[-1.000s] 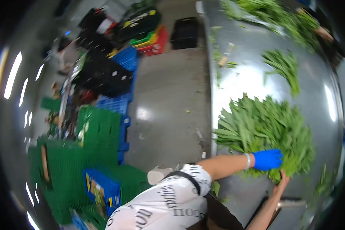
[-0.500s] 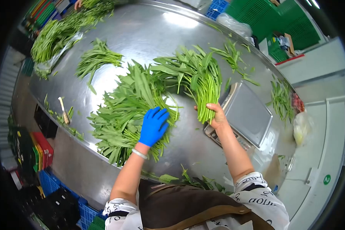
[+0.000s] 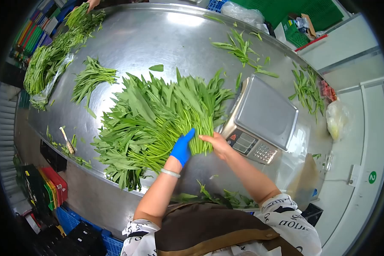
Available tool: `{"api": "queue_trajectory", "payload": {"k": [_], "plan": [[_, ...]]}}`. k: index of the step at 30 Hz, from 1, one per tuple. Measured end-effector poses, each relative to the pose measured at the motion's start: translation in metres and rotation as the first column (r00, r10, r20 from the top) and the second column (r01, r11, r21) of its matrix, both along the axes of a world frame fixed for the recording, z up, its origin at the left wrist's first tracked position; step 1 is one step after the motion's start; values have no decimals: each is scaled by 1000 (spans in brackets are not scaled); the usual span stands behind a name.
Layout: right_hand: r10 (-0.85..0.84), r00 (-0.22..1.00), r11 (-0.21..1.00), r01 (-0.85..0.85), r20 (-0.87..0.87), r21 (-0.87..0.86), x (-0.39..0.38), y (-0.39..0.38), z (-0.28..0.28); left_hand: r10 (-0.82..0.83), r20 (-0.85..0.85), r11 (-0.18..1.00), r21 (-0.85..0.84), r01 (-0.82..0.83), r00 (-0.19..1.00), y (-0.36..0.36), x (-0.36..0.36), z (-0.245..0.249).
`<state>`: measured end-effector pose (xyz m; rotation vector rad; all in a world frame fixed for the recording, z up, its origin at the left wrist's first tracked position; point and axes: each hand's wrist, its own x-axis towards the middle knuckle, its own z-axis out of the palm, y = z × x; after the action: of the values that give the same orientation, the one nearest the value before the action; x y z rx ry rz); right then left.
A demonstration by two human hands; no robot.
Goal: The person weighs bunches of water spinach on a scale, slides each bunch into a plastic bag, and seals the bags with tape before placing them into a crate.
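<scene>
Both hands are at the stem ends of a bunch of water spinach (image 3: 200, 115), which lies at the right edge of a larger water spinach pile (image 3: 145, 123). My left hand (image 3: 182, 149), in a blue glove, presses against the left side of the stems. Its thumb points up along the front, and its fingers are mostly hidden in the greens. My bare right hand (image 3: 217, 144) closes on the same stems from the right, thumb across the front. Just right of that hand stands a digital scale (image 3: 266, 113), its pan bare.
A small bunch of greens (image 3: 91, 79) lies at left, a knife (image 3: 67, 140) by the near-left edge. Loose sprigs (image 3: 241, 49) are scattered on the steel table (image 3: 145, 36). At the far left, another person's hand (image 3: 93, 3) touches greens (image 3: 51, 64). A plastic bag (image 3: 338, 119) is at right.
My right hand has lowered the bunch and brought it left against the pile. My left hand has moved from lying on the pile to the bunch's stems.
</scene>
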<state>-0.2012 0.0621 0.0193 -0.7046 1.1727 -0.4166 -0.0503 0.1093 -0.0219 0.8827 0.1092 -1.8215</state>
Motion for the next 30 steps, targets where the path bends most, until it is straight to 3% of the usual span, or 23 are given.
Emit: {"api": "queue_trajectory", "payload": {"k": [1,2,6,9,10,13,18,21,22,25,27,29,30], "plan": [[-74,997,997,74,-26,6,-2,5,3,29,-34,1000,-9,-29,999,5,1,2],[-161,984,983,153,79,102,-7,4,4,23,-119,999,51,-17,993,5,5,2],[-240,962,955,210,132,209,-11,-1,15,78,-182,996,59,-68,980,2,6,16],[-107,988,991,97,110,90,-9,1,-7,50,-50,997,55,-47,997,2,2,10],[-46,993,999,49,106,-19,-3,1,4,63,83,998,25,-65,995,0,-3,12],[-52,996,986,63,70,-156,5,6,2,112,256,993,2,-116,960,-4,-14,24],[-171,981,797,193,93,-573,-7,6,71,167,576,976,-209,-54,800,-10,-30,118],[-165,983,823,181,78,-538,-18,-12,64,57,659,978,-186,90,750,-26,-34,126],[-189,965,849,254,181,-463,-20,-17,71,22,634,992,-113,64,773,-32,-38,131],[-233,961,838,278,151,-470,-49,-28,106,118,531,969,-246,20,839,-59,-71,156],[-386,916,711,369,106,-599,-68,-29,141,157,527,917,-392,75,835,-71,-100,179],[-471,864,605,463,177,-648,-95,-28,160,161,585,854,-486,185,795,-80,-131,192],[-503,838,568,504,210,-651,-109,-28,161,112,539,848,-490,203,835,-81,-148,204]]}}
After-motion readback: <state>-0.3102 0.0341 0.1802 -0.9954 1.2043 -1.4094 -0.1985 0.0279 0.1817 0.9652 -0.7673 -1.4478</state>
